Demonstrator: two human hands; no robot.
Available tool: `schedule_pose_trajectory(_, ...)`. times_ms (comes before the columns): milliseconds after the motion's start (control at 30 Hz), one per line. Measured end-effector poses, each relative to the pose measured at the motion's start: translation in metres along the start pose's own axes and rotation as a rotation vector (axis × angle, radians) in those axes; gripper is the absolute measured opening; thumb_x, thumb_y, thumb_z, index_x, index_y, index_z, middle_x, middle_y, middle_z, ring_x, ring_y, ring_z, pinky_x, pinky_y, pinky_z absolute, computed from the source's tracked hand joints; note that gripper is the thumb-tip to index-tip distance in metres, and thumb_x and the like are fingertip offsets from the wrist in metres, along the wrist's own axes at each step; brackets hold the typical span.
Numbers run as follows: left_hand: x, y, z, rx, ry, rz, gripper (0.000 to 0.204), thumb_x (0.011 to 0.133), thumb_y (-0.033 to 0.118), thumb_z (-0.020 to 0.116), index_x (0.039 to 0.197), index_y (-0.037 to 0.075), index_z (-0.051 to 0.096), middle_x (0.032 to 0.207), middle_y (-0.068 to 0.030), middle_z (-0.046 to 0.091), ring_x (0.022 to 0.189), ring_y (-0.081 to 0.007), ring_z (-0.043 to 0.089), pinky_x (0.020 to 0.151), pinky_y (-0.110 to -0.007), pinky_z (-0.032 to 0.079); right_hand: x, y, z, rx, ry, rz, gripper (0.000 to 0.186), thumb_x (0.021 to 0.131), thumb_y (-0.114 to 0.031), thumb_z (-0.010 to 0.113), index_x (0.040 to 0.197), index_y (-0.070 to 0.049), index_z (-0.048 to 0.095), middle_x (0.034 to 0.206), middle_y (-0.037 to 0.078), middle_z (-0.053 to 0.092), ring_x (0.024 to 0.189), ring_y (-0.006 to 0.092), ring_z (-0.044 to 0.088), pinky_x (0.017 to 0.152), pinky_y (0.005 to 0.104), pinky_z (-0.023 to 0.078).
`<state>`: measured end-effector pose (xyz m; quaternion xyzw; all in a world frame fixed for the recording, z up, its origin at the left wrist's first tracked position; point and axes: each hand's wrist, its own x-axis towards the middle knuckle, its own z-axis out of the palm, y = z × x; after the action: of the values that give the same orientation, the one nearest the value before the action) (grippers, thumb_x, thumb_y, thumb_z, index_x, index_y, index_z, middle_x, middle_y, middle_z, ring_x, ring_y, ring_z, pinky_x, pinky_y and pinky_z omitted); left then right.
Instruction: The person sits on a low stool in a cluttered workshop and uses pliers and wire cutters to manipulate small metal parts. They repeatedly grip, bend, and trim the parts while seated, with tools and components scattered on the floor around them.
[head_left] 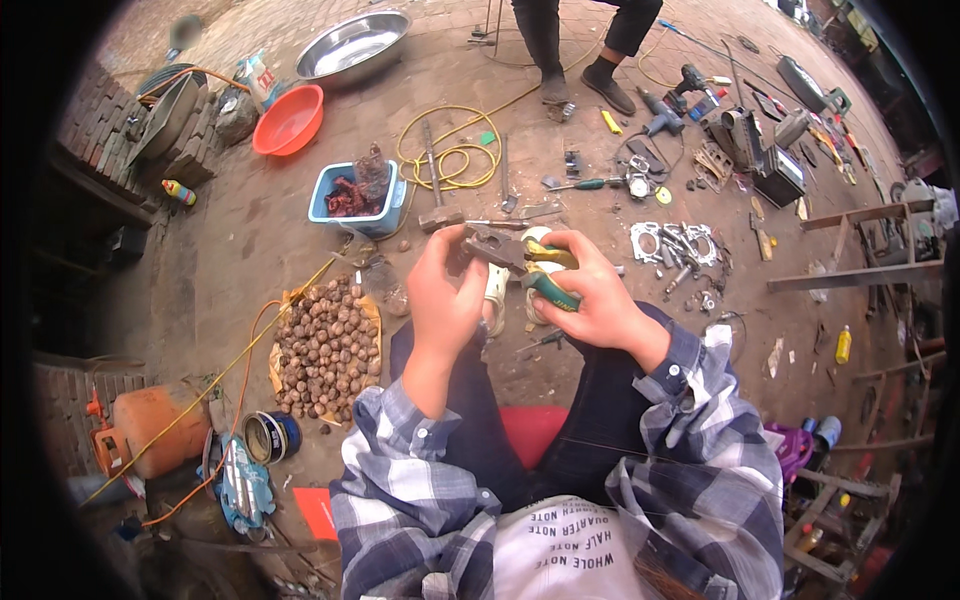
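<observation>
The right hand (pixel 600 300) grips green-and-yellow-handled metal pliers (pixel 520 262) above the knees; the left hand (pixel 445 290) pinches something hidden at their tip. Bare brick ground (pixel 250 250) lies between the brown nut pile (pixel 328 348) and blue plastic tub (pixel 358 200).

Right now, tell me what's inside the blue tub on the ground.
The blue tub holds a heap of dark reddish-brown pieces, piled above its rim at the right. What they are and the tub's bottom beneath them can't be made out.

Standing person (pixel 585 40) cut off above knees
</observation>
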<state>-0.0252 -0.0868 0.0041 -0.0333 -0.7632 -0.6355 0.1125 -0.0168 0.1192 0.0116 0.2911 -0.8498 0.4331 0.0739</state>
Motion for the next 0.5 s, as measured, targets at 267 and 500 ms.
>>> schedule_pose_trajectory(267,0.007,0.010,-0.002,-0.347,-0.135,0.036,0.045,0.078,0.005,0.062,0.122,0.000,0.051,0.114,-0.0091,0.058,0.106,-0.0197,0.058,0.096,-0.035,0.045,-0.005,0.006,-0.013,0.074,-0.007,0.006,0.016,0.073,-0.011,0.076,0.085,-0.003,0.069,0.120,0.020,0.051,0.108,0.0361,0.057,0.093,0.0413,0.046)
schedule_pose_trajectory(500,0.002,0.004,-0.002,-0.047,-0.319,-0.014,0.047,0.082,0.017,0.069,0.120,-0.004,0.050,0.100,-0.0129,0.065,0.094,-0.0217,0.063,0.085,-0.034,0.048,-0.007,0.010,-0.011,0.014,0.008,-0.026,0.018,0.070,-0.008,0.074,0.086,-0.004,0.068,0.118,0.018,0.053,0.109,0.0360,0.054,0.091,0.0412,0.046)
